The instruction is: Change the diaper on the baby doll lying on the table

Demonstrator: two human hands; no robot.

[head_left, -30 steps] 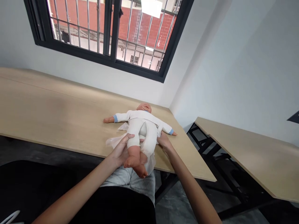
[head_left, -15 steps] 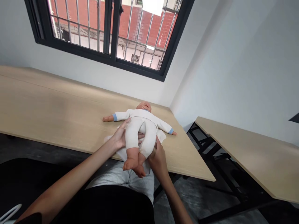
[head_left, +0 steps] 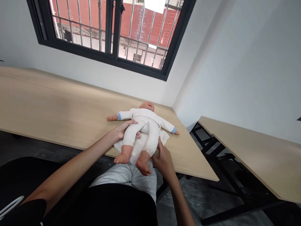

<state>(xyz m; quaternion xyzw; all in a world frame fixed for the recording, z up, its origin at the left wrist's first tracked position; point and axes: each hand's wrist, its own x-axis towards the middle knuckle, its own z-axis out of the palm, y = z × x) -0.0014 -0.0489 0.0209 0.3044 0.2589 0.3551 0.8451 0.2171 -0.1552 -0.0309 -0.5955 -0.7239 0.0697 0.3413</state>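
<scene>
1. White-suited baby doll (head_left: 147,124) lies on its back on the pale wood table (head_left: 58,100), its body between the two hands, its head beyond them and its arms spread. Its bare feet (head_left: 122,159) stick out past the grips, toward the person.
2. Left hand (head_left: 123,131): the grip is narrow and closed around the doll's thigh, with the thumb across the top and a fingertip (head_left: 138,135) showing between the legs.
3. Right hand (head_left: 163,161): it stands upright against the doll's hip, fingers raised and pressed close. A small tan shape (head_left: 157,153) sits just inside this grip, too hidden to identify, so whether it holds anything I cannot tell.
4. White cloth (head_left: 164,137) lies under the doll's hips, between the grips, and spreads past the right hand.
5. Grey shorts (head_left: 127,177) show just below both grips, off the table's edge. A barred window (head_left: 110,31) is far ahead of them, and a second table (head_left: 246,150) is well to the right.
</scene>
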